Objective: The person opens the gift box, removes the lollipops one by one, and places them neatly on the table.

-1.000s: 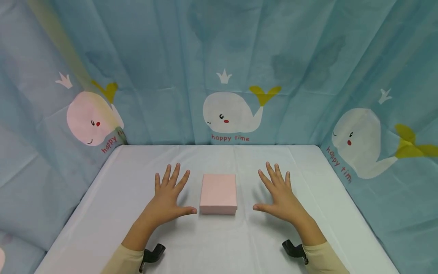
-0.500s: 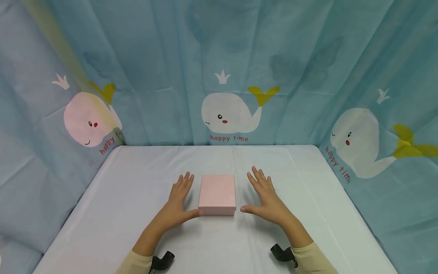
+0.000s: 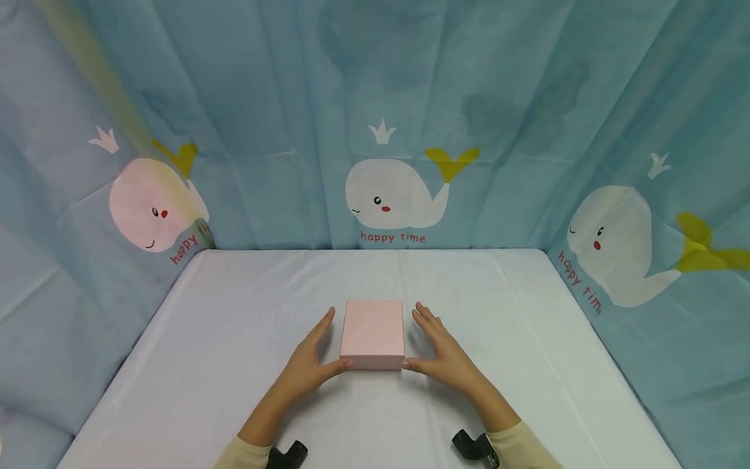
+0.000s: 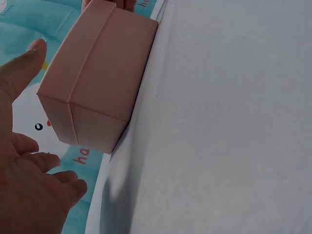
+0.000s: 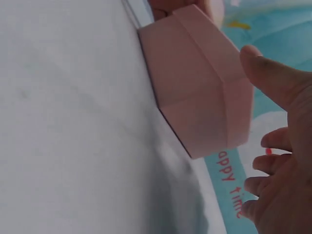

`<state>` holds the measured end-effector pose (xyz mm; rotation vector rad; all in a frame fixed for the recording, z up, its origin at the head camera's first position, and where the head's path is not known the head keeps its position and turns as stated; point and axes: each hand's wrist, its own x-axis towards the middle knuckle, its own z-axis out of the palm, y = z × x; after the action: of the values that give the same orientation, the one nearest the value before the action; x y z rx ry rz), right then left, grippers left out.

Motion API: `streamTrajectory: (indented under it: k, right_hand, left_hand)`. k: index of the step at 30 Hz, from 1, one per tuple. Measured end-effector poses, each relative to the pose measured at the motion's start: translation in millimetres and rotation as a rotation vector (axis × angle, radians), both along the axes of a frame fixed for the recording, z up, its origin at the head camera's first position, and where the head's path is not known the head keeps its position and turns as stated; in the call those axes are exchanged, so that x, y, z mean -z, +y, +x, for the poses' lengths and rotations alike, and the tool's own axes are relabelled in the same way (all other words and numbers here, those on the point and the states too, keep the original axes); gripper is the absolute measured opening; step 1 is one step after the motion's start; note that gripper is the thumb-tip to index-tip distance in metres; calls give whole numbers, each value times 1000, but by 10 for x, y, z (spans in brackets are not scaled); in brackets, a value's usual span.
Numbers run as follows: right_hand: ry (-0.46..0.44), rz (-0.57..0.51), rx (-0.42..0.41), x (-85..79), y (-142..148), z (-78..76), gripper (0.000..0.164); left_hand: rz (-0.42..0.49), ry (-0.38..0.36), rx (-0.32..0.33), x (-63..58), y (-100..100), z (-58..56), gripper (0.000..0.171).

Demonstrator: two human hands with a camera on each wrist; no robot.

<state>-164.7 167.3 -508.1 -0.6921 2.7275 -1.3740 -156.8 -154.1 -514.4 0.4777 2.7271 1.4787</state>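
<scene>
A pink lidded box sits on the white table between my two hands. My left hand is at its left side, thumb tip right at the near left corner, fingers spread along the side. On the other side is my right hand, its thumb tip at the near right corner. In the left wrist view the box shows its lid seam, and the left fingers are apart from it. The right wrist view shows the box with the right thumb close to the lid edge and the fingers loosely bent below.
A white cloth covers the table. Blue curtains with printed whales enclose its back and both sides. A black camera mount sits on the left wrist, and another black mount on the right wrist.
Both hands have moved inward from either side toward the box, and their widely spread fingers have drawn closer together. The box has stayed in place.
</scene>
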Motion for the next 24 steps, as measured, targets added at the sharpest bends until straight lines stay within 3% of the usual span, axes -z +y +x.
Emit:
streamTrajectory:
  k: [7,15,24]
  right_hand:
    - [-13,0,3,115,-88,27,97]
    - [-24,-28,11,127,-165,43,91]
    - [-30,-128,-4,152,-214,38,89]
  left_hand:
    - [46,-51,12,121,62,17,102]
    - [181,-118,69,155,84,18,96]
    - [236,-137,32,160,133,34,88]
